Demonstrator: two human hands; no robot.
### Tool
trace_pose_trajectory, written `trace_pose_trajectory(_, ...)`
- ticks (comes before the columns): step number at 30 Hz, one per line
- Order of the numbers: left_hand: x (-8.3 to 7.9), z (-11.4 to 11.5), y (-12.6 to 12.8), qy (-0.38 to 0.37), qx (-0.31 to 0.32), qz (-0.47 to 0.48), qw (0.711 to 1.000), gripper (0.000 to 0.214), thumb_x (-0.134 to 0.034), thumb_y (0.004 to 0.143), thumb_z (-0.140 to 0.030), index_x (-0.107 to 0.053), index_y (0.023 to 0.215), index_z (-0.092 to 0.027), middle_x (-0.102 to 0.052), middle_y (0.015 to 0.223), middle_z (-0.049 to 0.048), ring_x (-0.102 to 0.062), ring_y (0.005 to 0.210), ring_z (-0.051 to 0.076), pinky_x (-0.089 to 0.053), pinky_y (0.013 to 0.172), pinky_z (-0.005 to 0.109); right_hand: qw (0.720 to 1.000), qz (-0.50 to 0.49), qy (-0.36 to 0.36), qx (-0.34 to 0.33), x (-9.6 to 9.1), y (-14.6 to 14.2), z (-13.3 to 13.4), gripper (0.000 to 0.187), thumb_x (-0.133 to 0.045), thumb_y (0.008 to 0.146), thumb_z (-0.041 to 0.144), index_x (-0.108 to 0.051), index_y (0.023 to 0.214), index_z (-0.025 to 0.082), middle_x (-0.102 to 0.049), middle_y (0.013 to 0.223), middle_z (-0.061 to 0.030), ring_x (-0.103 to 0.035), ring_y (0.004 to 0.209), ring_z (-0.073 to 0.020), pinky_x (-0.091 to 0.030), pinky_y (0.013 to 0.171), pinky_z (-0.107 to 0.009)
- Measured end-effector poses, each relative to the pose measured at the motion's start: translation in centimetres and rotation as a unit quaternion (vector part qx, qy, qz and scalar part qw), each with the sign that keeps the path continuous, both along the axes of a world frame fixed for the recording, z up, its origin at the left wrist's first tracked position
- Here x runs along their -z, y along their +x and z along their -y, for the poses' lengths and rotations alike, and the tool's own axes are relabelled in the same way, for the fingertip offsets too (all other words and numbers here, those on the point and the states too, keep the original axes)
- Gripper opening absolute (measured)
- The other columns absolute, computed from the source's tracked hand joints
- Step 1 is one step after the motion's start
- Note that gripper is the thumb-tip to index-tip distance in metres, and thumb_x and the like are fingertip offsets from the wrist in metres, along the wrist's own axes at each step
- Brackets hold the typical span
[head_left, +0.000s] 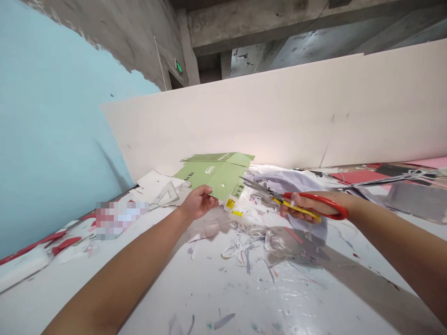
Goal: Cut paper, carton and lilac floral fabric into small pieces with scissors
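Observation:
My left hand (198, 201) is closed on the near edge of a flattened green cardboard box (216, 173), lifting it off the white table (244, 293). My right hand (300, 205) grips a pair of red-and-yellow-handled scissors (296, 202). Their metal blades are parted and point left toward the right side of the green cardboard. Small yellow label scraps (230, 204) lie just below the cardboard, between my hands.
Paper and plastic scraps (251, 237) litter the table in front of me. White cut sheets and a clear triangle ruler (167, 193) lie at the left. Red and pink sheets (359, 177) lie at the far right. A tall pale board (296, 116) stands behind the table.

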State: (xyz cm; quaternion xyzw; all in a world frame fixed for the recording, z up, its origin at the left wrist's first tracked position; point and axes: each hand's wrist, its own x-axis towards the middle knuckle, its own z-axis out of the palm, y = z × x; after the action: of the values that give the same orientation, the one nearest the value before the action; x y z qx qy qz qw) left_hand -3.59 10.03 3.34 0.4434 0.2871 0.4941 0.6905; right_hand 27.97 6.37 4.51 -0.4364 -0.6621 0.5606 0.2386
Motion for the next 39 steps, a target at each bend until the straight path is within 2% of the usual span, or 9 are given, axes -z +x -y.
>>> trace_pose_trajectory(3, 0.1, 0.1, 0.2, -0.003, 0.008, 0.009, 1.000, 0.010, -0.049, 0.064, -0.014, -0.055, 0.057, -0.013, -0.049, 0.034, -0.0001, -0.044, 0.033, 0.009, -0.038, 0.047, 0.025, 1.000, -0.005, 0.010, -0.021, 0.2, -0.3, 0.0, 0.043, -0.047, 0.078, 0.047, -0.066, 0.080, 0.008, -0.053, 0.054, 0.0013, -0.040, 0.039, -0.0053, -0.032, 0.039, -0.018)
trace_pose_trajectory(8, 0.3, 0.3, 0.3, -0.010, 0.022, 0.014, 1.000, 0.013, -0.051, 0.066, -0.015, -0.053, 0.054, -0.013, -0.049, 0.034, 0.0002, -0.044, 0.032, 0.010, -0.039, 0.050, 0.028, 0.998, -0.010, 0.025, -0.050, 0.6, -0.3, -0.2, 0.049, -0.043, 0.079, 0.052, -0.066, 0.083, 0.009, -0.051, 0.054, 0.0014, -0.039, 0.039, -0.0056, -0.034, 0.041, -0.019)
trace_pose_trajectory(14, 0.2, 0.6, 0.7, -0.023, 0.033, 0.011, 0.999, 0.013, -0.049, 0.065, -0.014, -0.052, 0.052, -0.014, -0.047, 0.033, -0.0006, -0.043, 0.033, 0.009, -0.039, 0.050, 0.027, 0.997, -0.014, 0.042, -0.058, 0.8, -0.8, -0.2, 0.055, -0.045, 0.075, 0.059, -0.066, 0.085, 0.009, -0.049, 0.054, 0.0026, -0.039, 0.039, -0.0060, -0.031, 0.040, -0.020)
trace_pose_trajectory(20, 0.3, 0.7, 0.7, -0.039, 0.032, -0.003, 0.999, 0.016, -0.046, 0.064, -0.012, -0.050, 0.049, -0.015, -0.048, 0.033, 0.0008, -0.044, 0.033, 0.010, -0.040, 0.051, 0.028, 0.996, -0.017, 0.065, -0.056, 1.1, -1.4, -0.2, 0.062, -0.032, 0.079, 0.061, -0.065, 0.080, 0.008, -0.047, 0.048, 0.0031, -0.036, 0.034, -0.0053, -0.030, 0.040, -0.022)
trace_pose_trajectory(28, 0.0, 0.7, 0.6, -0.026, 0.018, 0.007, 0.999, 0.015, -0.047, 0.065, -0.013, -0.050, 0.051, -0.015, -0.048, 0.034, -0.0003, -0.043, 0.034, 0.009, -0.041, 0.052, 0.028, 0.994, 0.009, 0.080, -0.077, 0.5, -1.2, 0.4, 0.065, -0.034, 0.074, 0.068, -0.065, 0.082, 0.011, -0.044, 0.045, 0.0042, -0.034, 0.035, -0.0065, -0.032, 0.043, -0.023)
trace_pose_trajectory(39, 0.1, 0.7, 0.7, -0.026, 0.031, -0.007, 0.999, 0.017, -0.046, 0.063, -0.014, -0.044, 0.046, -0.016, -0.049, 0.033, 0.0005, -0.044, 0.033, 0.009, -0.040, 0.050, 0.026, 0.983, 0.080, 0.096, -0.136, -0.1, -1.1, 0.3, 0.069, -0.023, 0.076, 0.073, -0.058, 0.089, 0.015, -0.041, 0.050, 0.0054, -0.034, 0.038, -0.0070, -0.035, 0.047, -0.025)
